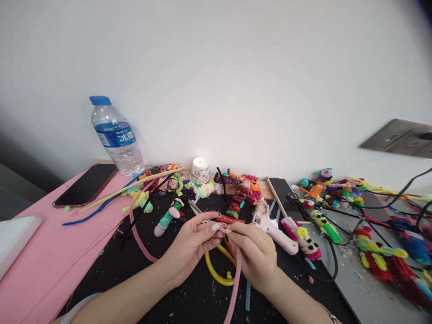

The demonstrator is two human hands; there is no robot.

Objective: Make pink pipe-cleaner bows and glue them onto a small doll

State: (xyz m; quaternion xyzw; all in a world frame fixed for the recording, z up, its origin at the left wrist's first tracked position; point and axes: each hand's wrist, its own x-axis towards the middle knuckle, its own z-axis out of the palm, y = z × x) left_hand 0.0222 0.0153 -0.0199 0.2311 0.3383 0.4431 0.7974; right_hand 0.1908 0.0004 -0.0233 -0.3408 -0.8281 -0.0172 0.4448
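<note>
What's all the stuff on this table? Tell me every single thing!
water bottle: one, clear with a blue cap, back left by the wall
pink sheet: one, pink, left side of the table
left phone: one, black, on the pink sheet
right phone: one, black screen, back right of centre
paper cup: one, white, back centre
glue gun: one, pale pink, right of the hands
pipe-cleaner figures: many, mixed colours, along the back and right
black mat: one, black, under the hands
yellow pipe cleaner: one, yellow, looped below the hands
pink pipe cleaner: one, pink, pinched by both hands
left hand: one, bare, centre
right hand: one, bare, centre
</note>
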